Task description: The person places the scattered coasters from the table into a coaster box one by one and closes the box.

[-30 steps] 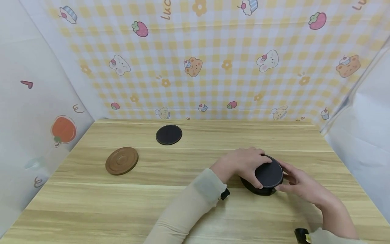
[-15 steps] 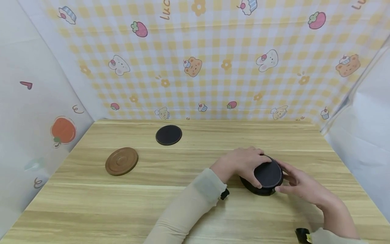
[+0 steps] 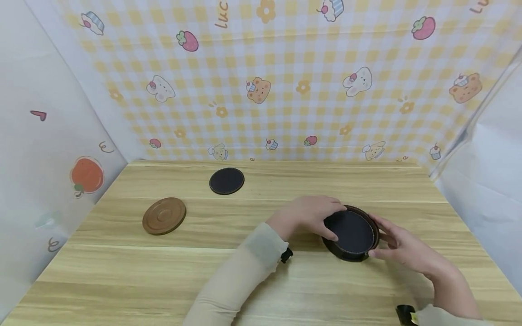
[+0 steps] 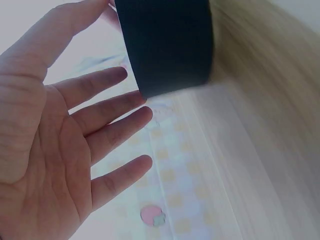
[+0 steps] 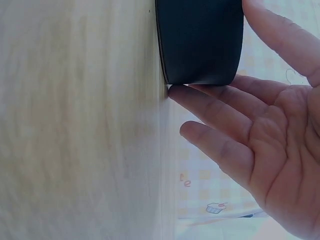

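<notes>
A black round coaster holder [image 3: 344, 256] stands on the wooden table at the right, its side wall [image 4: 167, 50] filling the top of the left wrist view. Inside its rim lies a black round coaster [image 3: 355, 233] with a stitched edge. My left hand [image 3: 311, 215] is at the holder's left side, fingers spread and thumb tip overlapping the coaster; the left wrist view shows nothing in the palm. My right hand [image 3: 401, 246] holds the holder's right side between thumb and fingers, with fingertips [image 5: 180, 92] against its wall low by the table.
A brown wooden coaster [image 3: 164, 216] with ring grooves lies on the left of the table [image 3: 122, 280]. Behind it, near the back edge, lies another black coaster [image 3: 226, 181]. A yellow checked cloth [image 3: 285, 108] hangs behind the table.
The black coaster has gone from sitting at the holder's top to lying down inside the rim. My left hand has loosened from it and moved left; my right hand stays put.
</notes>
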`<act>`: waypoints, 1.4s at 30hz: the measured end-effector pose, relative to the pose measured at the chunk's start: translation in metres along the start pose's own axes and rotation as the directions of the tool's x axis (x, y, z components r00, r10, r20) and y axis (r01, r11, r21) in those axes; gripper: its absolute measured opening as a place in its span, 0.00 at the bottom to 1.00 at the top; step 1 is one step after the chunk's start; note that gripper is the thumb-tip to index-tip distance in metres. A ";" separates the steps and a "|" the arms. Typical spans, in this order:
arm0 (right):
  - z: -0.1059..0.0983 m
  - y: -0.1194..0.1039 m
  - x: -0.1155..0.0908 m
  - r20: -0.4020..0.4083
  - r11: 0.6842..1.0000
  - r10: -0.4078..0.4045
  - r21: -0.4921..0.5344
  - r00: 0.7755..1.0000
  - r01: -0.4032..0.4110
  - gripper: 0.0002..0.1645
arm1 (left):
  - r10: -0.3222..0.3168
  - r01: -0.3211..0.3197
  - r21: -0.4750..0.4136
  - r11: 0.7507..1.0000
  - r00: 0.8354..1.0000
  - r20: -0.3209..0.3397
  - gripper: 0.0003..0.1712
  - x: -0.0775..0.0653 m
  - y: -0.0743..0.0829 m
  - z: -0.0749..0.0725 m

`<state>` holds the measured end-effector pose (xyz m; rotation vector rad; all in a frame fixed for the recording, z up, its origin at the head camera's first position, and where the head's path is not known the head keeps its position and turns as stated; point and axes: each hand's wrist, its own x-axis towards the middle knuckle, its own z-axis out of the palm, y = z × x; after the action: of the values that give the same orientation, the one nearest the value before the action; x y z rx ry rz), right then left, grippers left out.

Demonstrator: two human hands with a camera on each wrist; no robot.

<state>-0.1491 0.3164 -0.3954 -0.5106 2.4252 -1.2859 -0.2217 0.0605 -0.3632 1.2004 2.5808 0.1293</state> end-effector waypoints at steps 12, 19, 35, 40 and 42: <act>0.002 -0.001 0.000 -0.001 1.000 0.008 -0.015 1.000 -0.008 0.56 | -0.062 0.061 -0.048 0.997 0.998 -0.021 0.40 -0.039 -0.054 0.010; 0.002 -0.001 0.000 -0.007 1.000 0.011 -0.017 1.000 -0.011 0.56 | -0.111 0.108 -0.045 0.993 0.992 -0.060 0.39 -0.063 -0.080 0.012; 0.003 0.000 0.000 -0.005 1.000 -0.001 0.004 1.000 0.001 0.55 | -0.295 0.290 -0.083 0.953 0.954 -0.055 0.37 -0.129 -0.139 0.004; 0.003 -0.001 0.000 -0.009 1.000 -0.004 -0.001 1.000 0.004 0.55 | -0.325 0.316 -0.107 0.943 0.943 -0.077 0.37 -0.148 -0.161 0.003; 0.002 -0.001 0.000 -0.012 1.000 -0.006 -0.002 1.000 0.006 0.55 | -0.334 0.322 -0.122 0.939 0.939 -0.087 0.37 -0.154 -0.169 0.002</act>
<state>-0.1476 0.3144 -0.3961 -0.5129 2.4368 -1.2929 -0.2513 -0.1659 -0.3644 0.7291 2.7854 0.2617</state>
